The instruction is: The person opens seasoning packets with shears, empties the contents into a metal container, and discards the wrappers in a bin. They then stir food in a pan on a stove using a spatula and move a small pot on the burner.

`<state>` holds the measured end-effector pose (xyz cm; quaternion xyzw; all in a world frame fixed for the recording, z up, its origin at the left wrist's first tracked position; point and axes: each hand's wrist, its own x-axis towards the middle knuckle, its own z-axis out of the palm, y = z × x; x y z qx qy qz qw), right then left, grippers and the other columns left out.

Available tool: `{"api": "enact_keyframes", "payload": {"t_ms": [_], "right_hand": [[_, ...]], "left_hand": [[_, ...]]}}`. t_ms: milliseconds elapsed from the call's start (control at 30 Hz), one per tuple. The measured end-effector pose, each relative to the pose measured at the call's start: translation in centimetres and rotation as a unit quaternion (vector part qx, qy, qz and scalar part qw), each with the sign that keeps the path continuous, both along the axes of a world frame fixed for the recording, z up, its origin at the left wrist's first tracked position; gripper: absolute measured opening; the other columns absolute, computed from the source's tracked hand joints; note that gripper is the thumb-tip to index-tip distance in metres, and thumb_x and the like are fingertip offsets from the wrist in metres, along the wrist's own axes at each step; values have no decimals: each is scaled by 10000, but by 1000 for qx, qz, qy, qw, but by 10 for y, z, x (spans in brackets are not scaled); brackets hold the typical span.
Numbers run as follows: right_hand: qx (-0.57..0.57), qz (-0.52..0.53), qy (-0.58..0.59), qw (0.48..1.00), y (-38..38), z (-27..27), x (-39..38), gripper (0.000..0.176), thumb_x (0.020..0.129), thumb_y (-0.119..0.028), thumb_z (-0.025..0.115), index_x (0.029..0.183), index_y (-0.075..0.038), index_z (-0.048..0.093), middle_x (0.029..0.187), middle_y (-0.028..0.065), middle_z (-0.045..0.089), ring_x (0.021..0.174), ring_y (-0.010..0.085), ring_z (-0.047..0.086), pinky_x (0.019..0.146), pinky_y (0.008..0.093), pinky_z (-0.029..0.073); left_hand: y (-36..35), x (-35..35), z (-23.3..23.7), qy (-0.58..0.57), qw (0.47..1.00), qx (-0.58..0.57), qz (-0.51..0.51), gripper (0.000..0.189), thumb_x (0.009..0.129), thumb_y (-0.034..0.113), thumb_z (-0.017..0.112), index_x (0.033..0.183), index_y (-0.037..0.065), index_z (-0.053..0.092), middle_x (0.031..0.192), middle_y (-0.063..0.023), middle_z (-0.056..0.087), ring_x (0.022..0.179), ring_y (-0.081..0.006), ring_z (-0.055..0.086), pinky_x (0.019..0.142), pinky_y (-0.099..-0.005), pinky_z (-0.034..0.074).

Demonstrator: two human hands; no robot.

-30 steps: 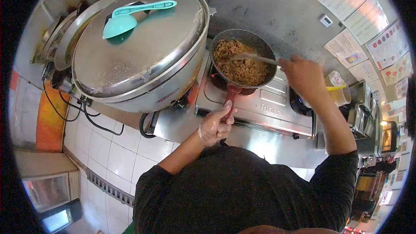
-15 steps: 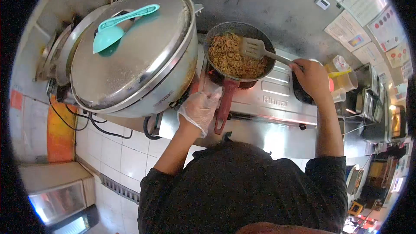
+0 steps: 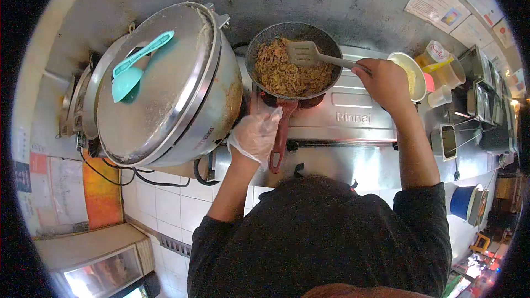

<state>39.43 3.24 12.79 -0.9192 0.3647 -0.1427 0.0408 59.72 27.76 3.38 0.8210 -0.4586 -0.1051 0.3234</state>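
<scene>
Browned, finely chopped food (image 3: 292,77) lies in a dark speckled frying pan (image 3: 326,41) on a burner glowing red beneath. My right hand (image 3: 386,80) is bare and closed around the handle of a grey slotted spatula (image 3: 305,54). The blade rests on the upper part of the food. My left hand (image 3: 254,135), in a clear plastic glove, is at the left side of the pan's dark red handle (image 3: 280,140). It appears closed on the handle near the pan, with its fingers partly hidden.
Left of the stove (image 3: 353,127) stands a large lidded metal pot (image 3: 160,94) with a turquoise ladle (image 3: 132,74) on its lid. At right are a bowl (image 3: 420,85) with pale yellow contents, plastic tubs (image 3: 452,72) and a metal container (image 3: 444,142).
The spatula blade has shifted left across the food. My left hand remains beside the handle. The view has shifted, and the bowl with pale yellow contents now shows behind my right hand.
</scene>
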Motion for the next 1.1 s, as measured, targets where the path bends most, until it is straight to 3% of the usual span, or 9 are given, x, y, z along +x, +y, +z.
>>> {"api": "enact_keyframes", "payload": {"t_ms": [67, 167, 367, 467, 567, 600, 700, 1000, 1100], "right_hand": [[17, -5, -9, 1000, 0, -1, -3, 314, 939, -403, 595, 933, -129, 747, 856, 152, 719, 809, 373, 691, 698, 495, 553], [25, -8, -5, 1000, -4, -2, -3, 313, 931, -401, 605, 919, -124, 750, 859, 145, 722, 811, 370, 693, 706, 496, 554], [1, 2, -11, 1000, -15, -5, -5, 295, 901, -375, 636, 878, -101, 742, 849, 157, 716, 811, 370, 694, 713, 489, 554], [-9, 6, -22, 1000, -19, -7, -9, 289, 875, -348, 662, 825, -70, 722, 793, 168, 701, 798, 372, 695, 704, 485, 558], [-1, -4, -16, 1000, -23, -9, -12, 282, 868, -343, 670, 828, -69, 725, 785, 166, 702, 787, 372, 699, 681, 483, 560], [2, 1, -15, 1000, -23, -9, -13, 283, 866, -343, 671, 831, -67, 725, 787, 168, 703, 783, 372, 700, 676, 485, 561], [8, 5, -12, 1000, -26, -9, -16, 282, 861, -342, 672, 838, -66, 727, 798, 172, 707, 774, 371, 703, 665, 489, 564], [-1, 8, -22, 1000, -31, -16, -16, 261, 890, -350, 657, 888, -103, 743, 778, 132, 703, 757, 341, 684, 672, 475, 536], [5, 10, -26, 1000, -31, -15, -16, 265, 882, -345, 658, 867, -91, 736, 782, 150, 705, 755, 355, 692, 665, 483, 548]], "left_hand": [[-16, 3, 37, 8, 1000, 17, -19, 417, 976, 441, 556, 983, 53, 708, 848, -239, 656, 788, -426, 643, 690, -482, 486], [-47, 14, 57, -103, 992, -66, -41, 382, 981, 405, 551, 974, 62, 719, 924, -239, 681, 844, -428, 653, 759, -493, 503], [-164, 81, 13, -251, 931, 242, -107, 428, 968, 427, 566, 1005, 34, 732, 1026, -205, 707, 985, -388, 676, 872, -473, 513], [-185, 75, 29, -248, 907, 324, -106, 474, 955, 464, 577, 1055, 27, 731, 1109, -206, 699, 1056, -378, 669, 919, -461, 510], [-220, 114, -21, -247, 880, 386, -126, 464, 920, 433, 659, 1122, 20, 719, 1223, -210, 666, 1135, -372, 644, 946, -450, 514], [-213, 87, 18, -188, 880, 426, -88, 486, 897, 446, 684, 1132, 22, 717, 1232, -204, 665, 1130, -372, 646, 948, -446, 513], [-221, 105, -3, -293, 829, 426, -211, 392, 905, 400, 648, 1003, 33, 747, 1100, -207, 705, 1017, -373, 687, 892, -460, 525], [-197, 79, 26, -213, 880, 400, -141, 381, 831, 354, 748, 1081, 67, 744, 1159, -146, 710, 1054, -329, 686, 899, -441, 539], [-198, 86, 8, -293, 867, 369, -161, 331, 847, 318, 724, 1040, 50, 753, 1144, -167, 710, 1041, -340, 692, 880, -440, 550]]}}
